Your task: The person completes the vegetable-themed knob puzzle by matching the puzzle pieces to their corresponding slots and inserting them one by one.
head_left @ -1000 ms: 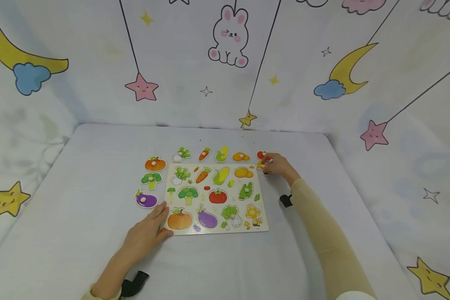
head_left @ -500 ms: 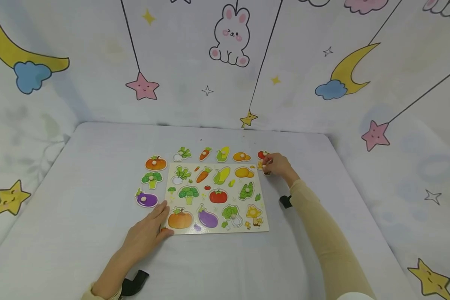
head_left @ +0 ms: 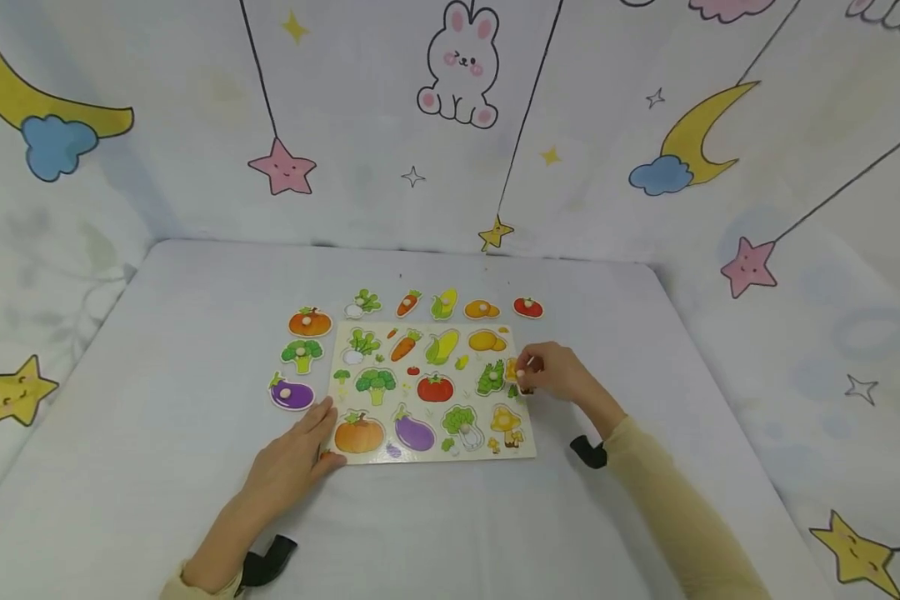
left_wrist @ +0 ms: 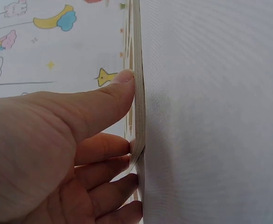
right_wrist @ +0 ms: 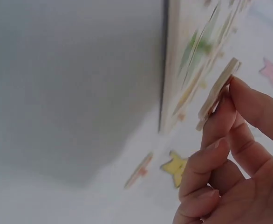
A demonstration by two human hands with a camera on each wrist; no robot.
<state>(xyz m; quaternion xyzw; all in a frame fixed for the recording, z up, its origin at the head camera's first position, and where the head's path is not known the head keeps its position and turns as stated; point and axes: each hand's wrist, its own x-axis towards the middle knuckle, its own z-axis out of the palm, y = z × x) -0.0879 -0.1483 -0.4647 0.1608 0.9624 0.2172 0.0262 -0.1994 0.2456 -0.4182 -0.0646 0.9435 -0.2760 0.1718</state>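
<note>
My right hand [head_left: 558,372] pinches a mushroom puzzle piece [head_left: 512,372] between thumb and fingertips, over the board's right edge. In the right wrist view the piece [right_wrist: 219,92] shows edge-on, lifted off the surface. The wooden vegetable puzzle board [head_left: 412,402] lies flat on the table. A matching mushroom picture [head_left: 506,425] is in its lower right corner. Knobbed asparagus [head_left: 491,378] and cabbage [head_left: 462,427] pieces sit in the board. My left hand [head_left: 288,460] rests at the board's lower left corner, fingers extended along the left edge, thumb on the front edge.
Loose knobbed pieces lie around the board: pumpkin [head_left: 310,322], broccoli [head_left: 302,356] and eggplant [head_left: 292,392] on the left. Radish [head_left: 362,304], carrot [head_left: 408,303], corn [head_left: 444,304], potato [head_left: 482,309] and tomato [head_left: 528,307] line the back. A patterned cloth wall stands behind the white table.
My right hand has picked up the mushroom piece from beside the board's upper right corner and brought it toward me, down to the right edge. My left hand stays put.
</note>
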